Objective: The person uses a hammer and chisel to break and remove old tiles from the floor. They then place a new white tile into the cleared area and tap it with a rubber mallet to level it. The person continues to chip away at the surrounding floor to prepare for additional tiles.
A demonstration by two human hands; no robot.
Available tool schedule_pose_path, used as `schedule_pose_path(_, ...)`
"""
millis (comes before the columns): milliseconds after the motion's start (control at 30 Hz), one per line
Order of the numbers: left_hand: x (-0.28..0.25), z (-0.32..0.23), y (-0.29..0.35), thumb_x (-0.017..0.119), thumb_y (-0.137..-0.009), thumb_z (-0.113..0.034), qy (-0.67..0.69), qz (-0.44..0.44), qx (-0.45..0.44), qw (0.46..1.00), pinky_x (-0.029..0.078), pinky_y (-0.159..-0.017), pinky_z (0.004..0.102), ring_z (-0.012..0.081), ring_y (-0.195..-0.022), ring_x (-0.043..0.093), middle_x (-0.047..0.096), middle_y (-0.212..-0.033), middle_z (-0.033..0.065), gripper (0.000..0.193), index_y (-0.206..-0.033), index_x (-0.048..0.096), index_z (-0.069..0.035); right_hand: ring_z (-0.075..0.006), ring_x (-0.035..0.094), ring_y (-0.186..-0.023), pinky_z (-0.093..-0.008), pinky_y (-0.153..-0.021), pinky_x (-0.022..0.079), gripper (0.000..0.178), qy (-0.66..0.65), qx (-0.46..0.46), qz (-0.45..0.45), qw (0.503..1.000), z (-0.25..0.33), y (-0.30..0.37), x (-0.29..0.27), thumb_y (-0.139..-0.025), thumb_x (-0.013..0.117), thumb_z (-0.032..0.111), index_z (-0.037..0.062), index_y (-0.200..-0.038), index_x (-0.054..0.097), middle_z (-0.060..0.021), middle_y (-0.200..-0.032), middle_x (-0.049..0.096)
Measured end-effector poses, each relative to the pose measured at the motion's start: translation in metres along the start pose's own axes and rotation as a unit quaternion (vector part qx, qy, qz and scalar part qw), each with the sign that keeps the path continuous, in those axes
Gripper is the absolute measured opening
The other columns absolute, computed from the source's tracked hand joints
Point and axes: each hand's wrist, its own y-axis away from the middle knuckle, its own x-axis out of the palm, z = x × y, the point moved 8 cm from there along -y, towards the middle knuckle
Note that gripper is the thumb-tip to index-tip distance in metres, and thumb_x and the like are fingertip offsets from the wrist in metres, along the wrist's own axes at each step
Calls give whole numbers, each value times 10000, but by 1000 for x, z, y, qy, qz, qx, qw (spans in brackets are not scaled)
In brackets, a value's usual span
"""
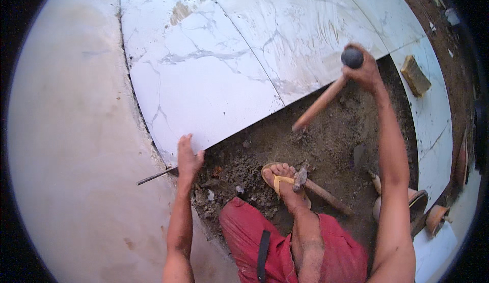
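A rubber mallet with a black round head (pixel 352 58) and a wooden handle is in my right hand (pixel 365 74), whose fingers wrap around it close to the head. The handle slants down to the left over bare soil. My left hand (pixel 189 156) is at the near left corner of a white marbled floor tile (pixel 204 94), fingers stretched and thumb apart; it appears to touch the tile's edge. A thin dark metal rod (pixel 153 176) pokes out beside that corner. On the soil by my sandalled foot lies a hammer (pixel 328 197) with a wooden handle.
Damp, lumpy soil (pixel 336 135) fills the gap between the laid tiles. A yellowish sponge-like block (pixel 415 76) rests on the right-hand tiles. A pale plastered surface (pixel 76 115) runs along the left. Round containers (pixel 437 220) stand at the lower right.
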Motion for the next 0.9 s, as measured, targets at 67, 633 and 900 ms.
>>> schedule_pose_path(67, -12, -60, -8, 689, -718, -164, 112, 9, -1, 994, 342, -1005, 374, 333, -1179, 434, 450, -1259, 210, 615, -1243, 412, -1, -97, 526, -772, -255, -737, 465, 513, -74, 19, 41, 996, 52, 17, 15, -581, 719, 97, 62, -1060, 540, 6, -849, 543)
schedule_pose_path(633, -65, -240, -71, 467, -930, -311, 795, 18, 110, 596, 475, -671, 348, 188, -655, 582, 572, -654, 77, 289, -846, 459, -35, -110, 510, -868, -281, -785, 438, 477, -457, 121, 320, 821, 191, 171, 168, -789, 662, 277, 32, -1147, 465, -56, -966, 530)
schedule_pose_path(900, -11, -113, -148, 556, -766, -580, 306, 79, -5, 949, 252, -1037, 465, 351, -1294, 275, 288, -1389, 238, 896, -1353, 265, 31, -378, 608, -661, -422, -572, 473, 367, -236, -7, -4, 972, 213, 100, 107, -814, 608, 265, 40, -1067, 467, -183, -715, 582)
